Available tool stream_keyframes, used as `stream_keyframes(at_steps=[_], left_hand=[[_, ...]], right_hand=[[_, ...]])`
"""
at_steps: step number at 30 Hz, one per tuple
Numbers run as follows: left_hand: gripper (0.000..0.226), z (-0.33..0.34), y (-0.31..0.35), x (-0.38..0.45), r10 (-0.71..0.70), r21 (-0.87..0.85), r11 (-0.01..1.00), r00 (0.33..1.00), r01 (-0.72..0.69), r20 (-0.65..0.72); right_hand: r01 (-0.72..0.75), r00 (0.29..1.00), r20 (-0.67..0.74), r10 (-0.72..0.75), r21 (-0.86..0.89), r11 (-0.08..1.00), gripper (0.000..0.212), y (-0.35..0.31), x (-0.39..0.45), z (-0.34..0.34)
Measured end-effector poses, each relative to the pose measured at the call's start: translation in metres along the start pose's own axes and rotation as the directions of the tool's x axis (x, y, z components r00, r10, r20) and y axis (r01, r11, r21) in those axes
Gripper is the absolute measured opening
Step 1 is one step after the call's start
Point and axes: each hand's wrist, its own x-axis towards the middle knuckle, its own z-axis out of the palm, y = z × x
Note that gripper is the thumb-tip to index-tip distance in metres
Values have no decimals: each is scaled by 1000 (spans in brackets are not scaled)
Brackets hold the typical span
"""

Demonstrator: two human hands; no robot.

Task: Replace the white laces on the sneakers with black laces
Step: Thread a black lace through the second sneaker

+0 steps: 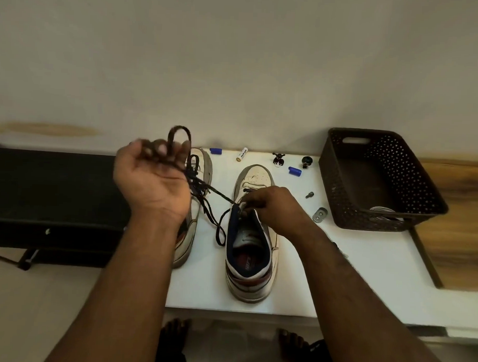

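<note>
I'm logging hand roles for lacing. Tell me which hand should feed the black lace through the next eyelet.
Probably the right hand: it already pinches the black lace at the right sneaker's eyelets. The left hand is raised away, gripping the bunched slack.

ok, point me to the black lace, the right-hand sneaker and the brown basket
black lace (pixel 221 197), head view: taut stretch between the two hands.
right-hand sneaker (pixel 252 285), head view: heel end.
brown basket (pixel 338 181), head view: perforated left wall.
</note>
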Motion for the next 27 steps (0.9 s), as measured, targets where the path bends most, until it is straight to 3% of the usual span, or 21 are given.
stream_keyframes(at_steps=[1, 2, 3, 4, 5, 6, 7, 8, 10, 12, 13, 14, 15, 16, 17, 19, 21, 24, 27], left_hand=[[27, -4, 2, 1, -13, 61, 998, 997, 17, -72], [24, -7, 2, 2, 25, 279, 960, 993, 7, -112], [14, -11, 1, 4, 101, 589, 808, 991, -31, -87], [16, -16, -3, 4, 147, 858, 505, 989, -95, 23], [35, -20, -8, 5, 79, 972, 159, 983, -176, 165], [46, -25, -14, 6, -89, 958, -120, 964, -259, 250], [46, -27, -20, 4, -265, 904, -298, 937, -305, 229], [37, -28, -27, 1, -391, 849, -413, 906, -330, 163], [18, -31, -40, -4, -494, 722, -581, 868, -376, 55], [17, -31, -47, -7, -505, 685, -605, 861, -405, 63], [17, -30, -47, -5, -494, 745, -542, 864, -390, 94], [15, -27, -44, -5, -467, 855, -402, 876, -328, 117], [13, -22, -38, -6, -430, 953, -193, 893, -232, 130], [12, -16, -31, -9, -369, 988, 44, 916, -150, 156], [14, -11, -23, -12, -314, 969, 218, 932, -113, 180], [21, -9, -15, -20, -290, 938, 338, 941, -71, 176], [18, -11, -14, -23, -321, 968, 251, 942, -20, 103], [21, -14, -11, -21, -385, 999, -29, 923, -17, 5], [23, -17, -12, -19, -511, 966, -242, 834, 91, -207]], right_hand=[[-1, 1000, -2, 1, 2, 1000, 28, 0, 0, 0], [-1, 1000, -4, 1, 8, 1000, 29, 0, 0, 0], [-1, 1000, -4, 1, 12, 1000, 29, 0, -1, 0], [-1, 1000, -1, 1, 14, 1000, 29, 0, -1, -1], [2, 1000, 5, -2, 11, 1000, 30, -1, -1, -2], [4, 1000, 10, -4, 6, 1000, 31, -2, -2, -2], [7, 1000, 11, -7, 2, 1000, 31, -2, -2, -3], [7, 1000, 10, -7, -1, 1000, 32, -3, -2, -3], [7, 1000, 5, -7, -2, 1000, 34, -3, -2, -3], [0, 1000, 7, 0, 7, 1000, 34, -3, -2, -3], [-1, 1000, 8, 1, 11, 1000, 34, -2, -2, -3], [1, 1000, 8, -1, 15, 1000, 34, -2, -3, -3], [7, 1000, 6, -7, 20, 1000, 34, -2, -3, -4], [12, 1000, 0, -12, 31, 999, 34, -1, -4, -5], [16, 1000, -12, -15, 49, 999, 34, 0, -4, -7], [22, 999, -35, -18, 93, 995, 33, 1, -4, -12], [36, 999, -27, -34, 98, 995, 32, 1, -4, -13], [51, 998, -30, -49, 79, 996, 32, 1, -3, -11], [1, 998, -61, 9, 162, 987, 22, 3, -3, -12]])
